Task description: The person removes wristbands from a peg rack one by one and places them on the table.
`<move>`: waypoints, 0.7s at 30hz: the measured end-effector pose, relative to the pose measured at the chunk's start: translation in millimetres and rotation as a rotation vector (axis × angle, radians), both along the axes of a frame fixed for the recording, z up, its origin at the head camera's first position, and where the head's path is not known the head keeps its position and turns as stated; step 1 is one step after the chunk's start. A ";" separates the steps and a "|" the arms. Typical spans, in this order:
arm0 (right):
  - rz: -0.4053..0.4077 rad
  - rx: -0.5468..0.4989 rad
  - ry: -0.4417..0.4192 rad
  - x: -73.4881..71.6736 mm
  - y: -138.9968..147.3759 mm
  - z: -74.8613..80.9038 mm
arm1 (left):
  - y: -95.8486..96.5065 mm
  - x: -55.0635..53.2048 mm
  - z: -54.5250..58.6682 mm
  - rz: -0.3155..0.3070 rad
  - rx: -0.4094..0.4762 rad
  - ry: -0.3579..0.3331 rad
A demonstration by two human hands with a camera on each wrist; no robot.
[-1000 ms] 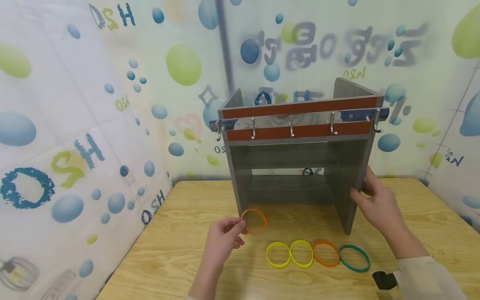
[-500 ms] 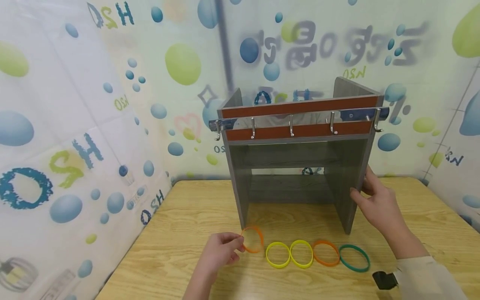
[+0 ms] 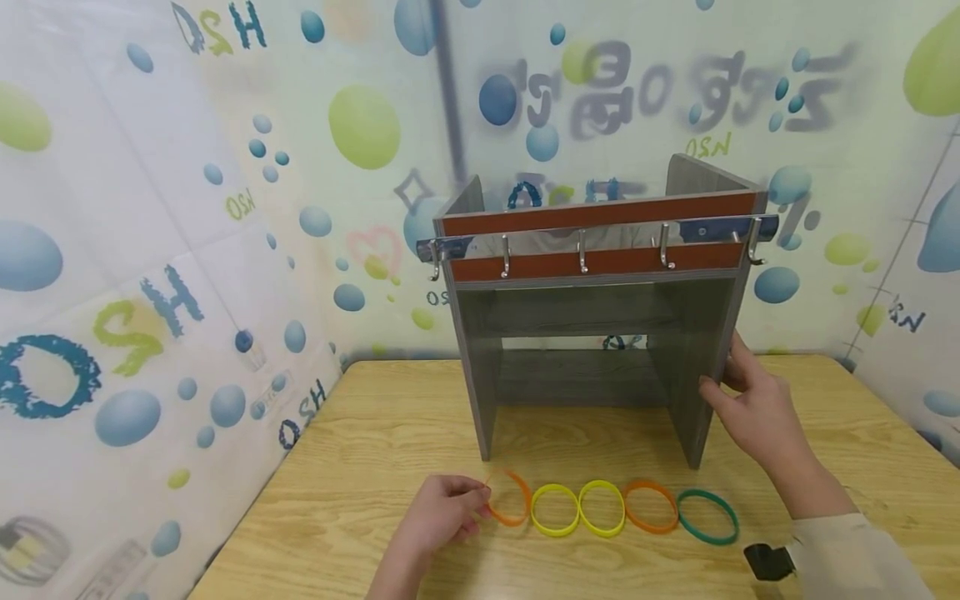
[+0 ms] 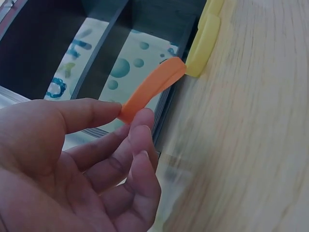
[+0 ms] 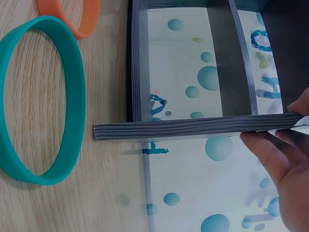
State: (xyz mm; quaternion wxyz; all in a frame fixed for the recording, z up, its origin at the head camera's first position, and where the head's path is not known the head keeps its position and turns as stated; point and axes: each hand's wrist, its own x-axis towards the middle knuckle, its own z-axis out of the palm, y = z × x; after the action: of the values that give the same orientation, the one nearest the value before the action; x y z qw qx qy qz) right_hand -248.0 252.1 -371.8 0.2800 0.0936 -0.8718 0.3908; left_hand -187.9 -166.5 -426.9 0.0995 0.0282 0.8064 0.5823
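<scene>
My left hand point(image 3: 442, 515) pinches an orange silicone wristband point(image 4: 155, 86) between thumb and fingertips, low over the table at the left end of a row of bands. Beside it lie two yellow wristbands point(image 3: 556, 532), then another orange wristband point(image 3: 654, 530) and a teal wristband point(image 3: 717, 541). My right hand point(image 3: 759, 410) grips the right side panel of a grey wooden rack point(image 3: 701, 358), thumb in front and fingers behind. In the right wrist view, that panel's edge runs between thumb and fingers.
Across the rack's top front runs a metal rail point(image 3: 622, 239) with several hooks. The rack stands on a wood-grain table point(image 3: 390, 417), behind the row of bands. A patterned curtain point(image 3: 360, 225) closes off the back and sides. A black object point(image 3: 768, 561) lies near the right sleeve.
My left hand has lowered the orange wristband toward the table, bringing it beside the first yellow one. My right hand keeps its grip on the rack.
</scene>
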 end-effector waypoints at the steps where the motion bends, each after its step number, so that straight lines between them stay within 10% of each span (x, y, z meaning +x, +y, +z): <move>1: -0.003 0.003 -0.001 -0.1 0.0 -0.1 | -0.4 -0.1 -0.6 0.000 0.003 0.000; 21: -0.019 0.013 -0.026 0.9 -2.3 0.9 | -0.6 -0.6 -6.8 0.021 -0.001 -0.014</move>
State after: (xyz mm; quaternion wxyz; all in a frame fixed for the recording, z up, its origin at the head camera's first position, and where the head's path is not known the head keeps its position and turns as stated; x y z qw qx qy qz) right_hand -247.1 249.7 -370.9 0.2717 0.0823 -0.8788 0.3835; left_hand -188.4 -167.1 -433.7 0.0994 0.0157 0.8063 0.5829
